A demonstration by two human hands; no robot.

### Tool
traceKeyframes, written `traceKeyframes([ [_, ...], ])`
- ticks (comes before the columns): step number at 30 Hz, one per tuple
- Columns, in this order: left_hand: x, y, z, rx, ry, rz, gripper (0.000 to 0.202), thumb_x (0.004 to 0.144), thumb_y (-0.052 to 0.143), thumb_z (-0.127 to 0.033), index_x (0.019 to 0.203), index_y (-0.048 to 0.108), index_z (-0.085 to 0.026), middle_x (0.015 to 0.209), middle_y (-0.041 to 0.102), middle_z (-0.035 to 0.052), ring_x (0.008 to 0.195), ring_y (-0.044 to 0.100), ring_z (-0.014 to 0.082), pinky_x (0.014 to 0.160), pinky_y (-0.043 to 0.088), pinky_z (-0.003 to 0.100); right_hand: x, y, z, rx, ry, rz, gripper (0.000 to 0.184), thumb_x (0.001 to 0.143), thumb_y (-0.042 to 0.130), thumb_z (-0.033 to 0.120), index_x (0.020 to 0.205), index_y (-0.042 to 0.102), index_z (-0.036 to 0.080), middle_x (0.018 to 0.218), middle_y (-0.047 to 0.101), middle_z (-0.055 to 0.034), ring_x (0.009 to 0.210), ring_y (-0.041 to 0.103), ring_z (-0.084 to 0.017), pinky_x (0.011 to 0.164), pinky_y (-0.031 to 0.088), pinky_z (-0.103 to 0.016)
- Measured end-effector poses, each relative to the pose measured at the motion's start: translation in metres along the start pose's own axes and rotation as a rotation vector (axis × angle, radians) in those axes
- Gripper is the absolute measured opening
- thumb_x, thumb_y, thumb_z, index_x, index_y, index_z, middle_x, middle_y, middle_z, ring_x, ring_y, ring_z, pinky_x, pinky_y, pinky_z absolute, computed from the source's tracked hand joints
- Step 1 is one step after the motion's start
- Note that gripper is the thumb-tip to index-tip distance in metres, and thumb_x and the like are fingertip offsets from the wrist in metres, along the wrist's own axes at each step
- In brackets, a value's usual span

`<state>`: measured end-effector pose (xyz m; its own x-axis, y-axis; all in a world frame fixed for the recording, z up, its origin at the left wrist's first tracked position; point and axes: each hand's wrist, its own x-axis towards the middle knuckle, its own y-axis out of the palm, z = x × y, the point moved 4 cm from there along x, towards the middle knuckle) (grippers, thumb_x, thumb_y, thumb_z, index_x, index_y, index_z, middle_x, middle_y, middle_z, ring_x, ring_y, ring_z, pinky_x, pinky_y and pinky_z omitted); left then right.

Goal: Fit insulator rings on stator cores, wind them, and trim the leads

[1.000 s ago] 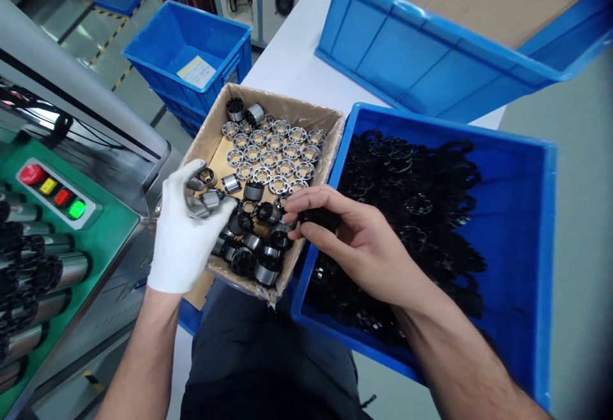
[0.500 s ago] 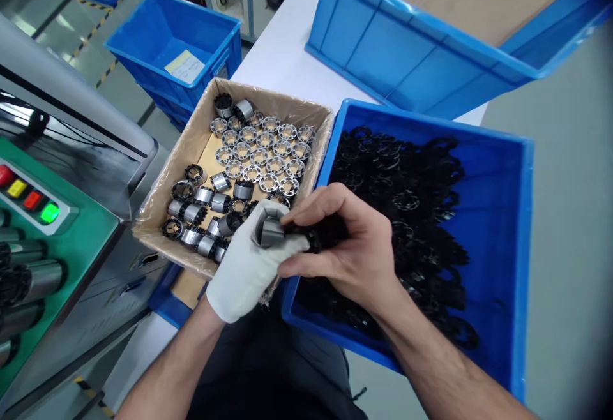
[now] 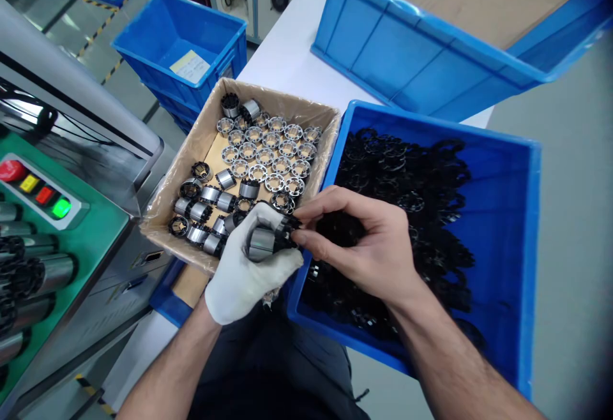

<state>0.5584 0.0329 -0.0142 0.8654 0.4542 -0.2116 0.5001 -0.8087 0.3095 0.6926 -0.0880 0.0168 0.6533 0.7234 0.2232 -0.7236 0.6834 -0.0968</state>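
Observation:
Gloved in white, my left hand (image 3: 239, 270) is wrapped round a silver stator core (image 3: 261, 244), a laminated metal ring lying on its side. A black slotted plastic end piece (image 3: 284, 233) sits at the core's right end. Bare fingers of my right hand (image 3: 368, 241) pinch that black piece at its edge. Under and behind my left hand stands a plastic-lined carton (image 3: 167, 206) with rows of bare silver rings (image 3: 265, 156) and several cores with black ends (image 3: 209, 194). Beneath my right hand a blue bin (image 3: 502, 216) holds a heap of black plastic pieces (image 3: 407, 171).
A large blue crate (image 3: 383, 43) with brown cardboard on top stands at the back right. Another blue crate (image 3: 158, 37) holding a paper slip is at back left. On the left is a green machine panel (image 3: 96, 235) with coloured buttons and metal cylinders.
The black end piece now shows at the core's right end, with my right fingers on its edge. My left hand has turned the core slightly, and the whole view has shifted a little.

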Motion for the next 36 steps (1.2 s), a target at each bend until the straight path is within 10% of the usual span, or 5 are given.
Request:
traceKeyframes([
  [5,-0.003,-0.001,0.003,-0.127,-0.025,0.011,0.048,0.097,0.088,-0.072,0.11,0.074,-0.027,0.081,0.065,-0.0046,0.057,0.055,0.0104,0.051,0.048,0.023,-0.002,0.002,0.003,-0.053,-0.017,-0.045,0.017,0.094,0.089,0.01,0.102,0.086,0.025,0.093,0.087,0.0025,0.077,0.08,-0.013,0.073,0.065,-0.024],
  [8,-0.002,-0.004,0.006,-0.032,0.058,-0.133,0.069,0.113,0.049,-0.086,0.128,0.082,-0.028,0.121,0.083,0.0044,0.109,0.081,0.0244,0.099,0.07,0.037,-0.002,0.005,0.006,-0.089,-0.086,-0.054,0.02,0.095,0.083,0.006,0.102,0.085,0.024,0.096,0.088,0.0019,0.084,0.082,-0.013,0.08,0.066,-0.025],
  [12,-0.001,0.0,0.01,0.083,0.166,-0.054,0.063,0.123,0.036,-0.069,0.157,0.074,-0.032,0.165,0.071,0.0043,0.163,0.059,0.0304,0.144,0.042,0.049,-0.003,0.013,0.006,-0.095,-0.15,-0.032,0.02,0.098,0.079,0.005,0.102,0.085,0.023,0.097,0.088,0.0008,0.09,0.083,-0.014,0.086,0.066,-0.026],
  [20,0.001,-0.01,0.01,0.195,0.284,-0.026,0.047,0.123,0.048,-0.048,0.163,0.069,-0.033,0.172,0.065,0.0043,0.167,0.054,0.0305,0.144,0.041,0.049,-0.007,0.019,0.003,-0.098,-0.213,-0.097,0.019,0.099,0.08,0.004,0.102,0.088,0.021,0.097,0.088,-0.003,0.088,0.083,-0.014,0.081,0.067,-0.025],
  [36,0.002,-0.011,0.012,0.144,0.108,-0.048,0.054,0.117,0.061,-0.067,0.151,0.079,-0.029,0.162,0.075,0.007,0.161,0.063,0.0293,0.143,0.044,0.045,-0.007,0.016,0.001,-0.157,-0.096,-0.024,0.016,0.1,0.077,0.013,0.109,0.085,0.024,0.091,0.077,-0.0016,0.082,0.072,-0.016,0.076,0.06,-0.031],
])
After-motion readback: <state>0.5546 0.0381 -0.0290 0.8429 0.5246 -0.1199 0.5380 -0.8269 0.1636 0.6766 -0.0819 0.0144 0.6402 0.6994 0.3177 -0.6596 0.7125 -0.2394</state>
